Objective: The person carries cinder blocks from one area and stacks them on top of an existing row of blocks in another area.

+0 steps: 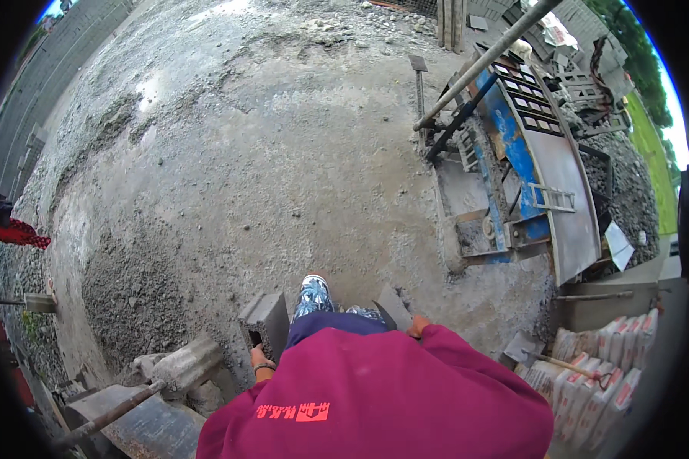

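Note:
My left hand (262,358), with a dark band at the wrist, is closed on the near end of a grey hollow concrete block (268,317) at my left side. On the other side, my right hand (419,327) grips the edge of a second grey concrete block (393,308); its fingers are partly hidden. Both blocks hang beside my legs, tilted. Between them one patterned shoe (313,294) shows ahead of the other foot. My maroon sleeves and top cover much of the lower picture.
A blue block-making machine (505,115) with a metal table (566,206) stands at the right. Stacked bags (597,390) and a wooden-handled shovel (570,367) lie at lower right. At left are a gravel heap (134,298) and a rusty pole (111,417). Rough concrete ground (306,176) stretches ahead.

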A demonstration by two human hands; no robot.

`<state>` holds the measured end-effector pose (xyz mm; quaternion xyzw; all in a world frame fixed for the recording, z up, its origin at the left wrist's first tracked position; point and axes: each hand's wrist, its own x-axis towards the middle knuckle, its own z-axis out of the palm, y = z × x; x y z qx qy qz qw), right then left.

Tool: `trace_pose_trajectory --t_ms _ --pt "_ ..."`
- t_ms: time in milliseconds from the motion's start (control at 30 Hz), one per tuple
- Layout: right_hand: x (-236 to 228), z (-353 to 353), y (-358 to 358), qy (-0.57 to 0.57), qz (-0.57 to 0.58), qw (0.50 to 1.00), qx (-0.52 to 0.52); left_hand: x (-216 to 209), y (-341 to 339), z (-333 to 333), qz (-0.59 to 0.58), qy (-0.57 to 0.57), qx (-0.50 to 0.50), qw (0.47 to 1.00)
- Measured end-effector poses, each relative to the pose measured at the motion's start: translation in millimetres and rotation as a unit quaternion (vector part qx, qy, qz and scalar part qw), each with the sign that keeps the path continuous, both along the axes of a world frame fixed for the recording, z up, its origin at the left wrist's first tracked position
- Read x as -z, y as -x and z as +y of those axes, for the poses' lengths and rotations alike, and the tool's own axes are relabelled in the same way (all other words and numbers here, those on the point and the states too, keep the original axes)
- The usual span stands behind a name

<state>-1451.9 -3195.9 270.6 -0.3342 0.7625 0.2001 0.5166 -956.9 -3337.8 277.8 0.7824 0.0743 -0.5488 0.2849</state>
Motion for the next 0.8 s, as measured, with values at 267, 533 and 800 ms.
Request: trace_pose_trajectory --t_ms 267,533,800 --pt "23 -310 128 0.099 0.054 0.993 0.043 58 98 -271 -0.068 0.001 0.204 0.977" --pt "-13 -579 258 0.079 0.038 0.992 0.086 -40 300 -580 0.020 0.023 0.055 0.998" --pt "42 -802 399 0.103 0.064 0.984 0.132 -3 454 -850 0.024 0.097 0.247 0.964"
